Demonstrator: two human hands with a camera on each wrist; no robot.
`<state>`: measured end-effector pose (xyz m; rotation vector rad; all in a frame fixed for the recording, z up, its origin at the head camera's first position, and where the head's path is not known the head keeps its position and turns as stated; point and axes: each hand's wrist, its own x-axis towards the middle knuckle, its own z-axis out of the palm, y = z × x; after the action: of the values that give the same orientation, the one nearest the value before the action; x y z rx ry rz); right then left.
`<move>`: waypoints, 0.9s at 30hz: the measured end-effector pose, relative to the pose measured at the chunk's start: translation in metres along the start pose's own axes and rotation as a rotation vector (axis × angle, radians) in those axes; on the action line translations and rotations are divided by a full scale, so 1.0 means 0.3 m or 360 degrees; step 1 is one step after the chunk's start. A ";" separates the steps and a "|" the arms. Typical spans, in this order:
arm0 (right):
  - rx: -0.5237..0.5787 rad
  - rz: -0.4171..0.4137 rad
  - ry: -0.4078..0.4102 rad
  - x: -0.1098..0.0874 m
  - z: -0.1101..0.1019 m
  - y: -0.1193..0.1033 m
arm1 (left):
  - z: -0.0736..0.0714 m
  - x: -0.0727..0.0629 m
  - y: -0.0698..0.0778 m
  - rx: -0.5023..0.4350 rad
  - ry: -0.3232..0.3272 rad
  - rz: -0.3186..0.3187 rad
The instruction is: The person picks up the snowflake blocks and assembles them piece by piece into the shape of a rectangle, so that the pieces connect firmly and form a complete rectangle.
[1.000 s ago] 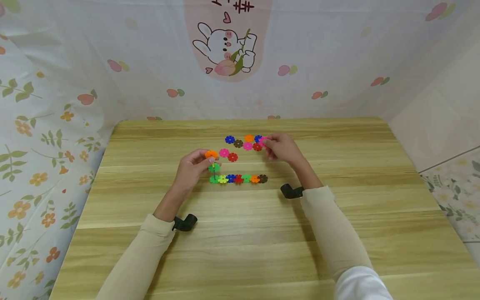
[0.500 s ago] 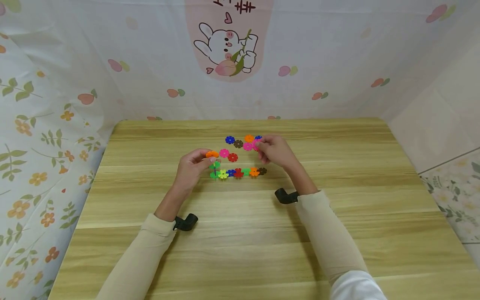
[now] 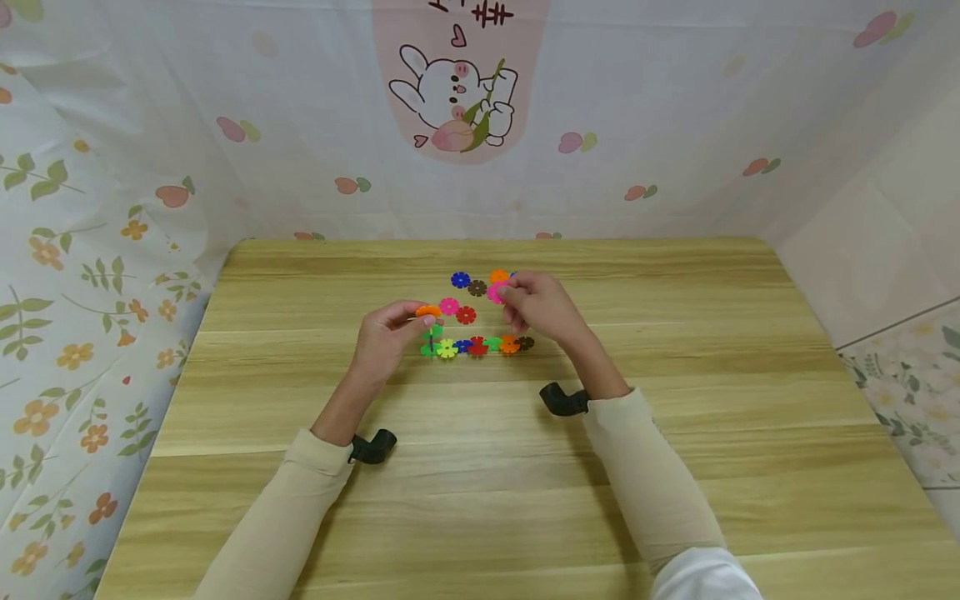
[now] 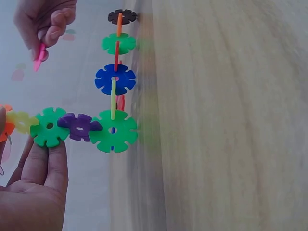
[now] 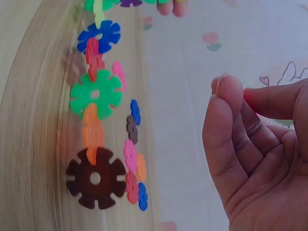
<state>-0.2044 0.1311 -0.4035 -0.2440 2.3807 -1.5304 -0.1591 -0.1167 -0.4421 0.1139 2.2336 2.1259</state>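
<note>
In the head view my left hand (image 3: pixel 381 340) pinches an orange snowflake disc (image 3: pixel 427 311), the top of a short column of interlocked discs. The left wrist view shows my fingers against a green disc (image 4: pixel 50 137) of that column, with a purple disc (image 4: pixel 79 132) beyond it. From the column's foot a row of slotted discs runs right, past a red disc (image 3: pixel 477 346), ending in a brown disc (image 5: pixel 79 180). My right hand (image 3: pixel 546 308) pinches a loose pink disc (image 4: pixel 39 57) between thumb and fingers, apart from the chain. Its fingers mostly hide it in the right wrist view.
Loose discs lie behind the chain on the wooden table (image 3: pixel 480 467): a blue disc (image 3: pixel 461 280), a brown one, a pink disc (image 3: pixel 448 307), a red disc (image 3: pixel 466 315) and several more partly covered by my right hand. A printed cloth (image 3: pixel 645 100) hangs behind the table.
My right hand has moved left with the pink disc, toward the column. The row of discs has shifted slightly away from me and tipped. My left hand keeps its hold, almost still.
</note>
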 end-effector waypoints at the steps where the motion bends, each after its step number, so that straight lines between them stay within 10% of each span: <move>1: 0.0007 -0.0002 -0.0004 -0.003 0.003 -0.003 | 0.000 0.000 -0.001 0.0004 0.0002 0.0005; 27: 0.0131 0.0018 -0.0174 -0.034 0.100 -0.041 | 0.021 -0.003 -0.010 0.0052 -0.0042 0.0162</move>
<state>-0.1850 0.1032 -0.4025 -0.2876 2.2265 -1.5643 -0.1578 -0.1105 -0.4454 0.2608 2.2951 2.1236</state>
